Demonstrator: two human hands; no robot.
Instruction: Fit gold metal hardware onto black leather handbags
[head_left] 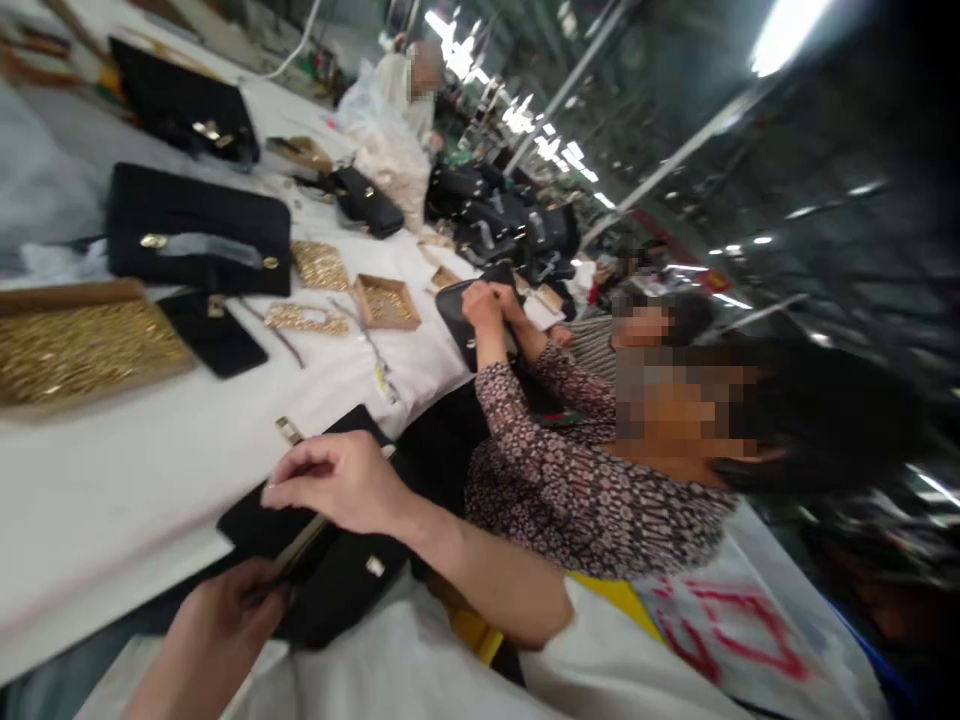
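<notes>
A black bag (pixel 341 585) with a small metal fitting lies at the lap against the table edge, its flap (pixel 255 505) spread onto the white table. At the bag's near left side, my left hand (pixel 225 615) has its fingers closed on the bag's edge. Over the flap is my right hand (pixel 341 485), thumb and fingertips pinched together; anything between them is too small to make out. Just beyond its knuckles a gold metal clasp (pixel 287 431) shows at the flap's far edge.
On the white table (pixel 375 380) stand a large box of gold pieces (pixel 82 345), a small box (pixel 386 302), a black bag (pixel 199 230) and a black piece (pixel 214 330). At the right a person in a patterned top (pixel 585 490) handles another bag (pixel 454 310).
</notes>
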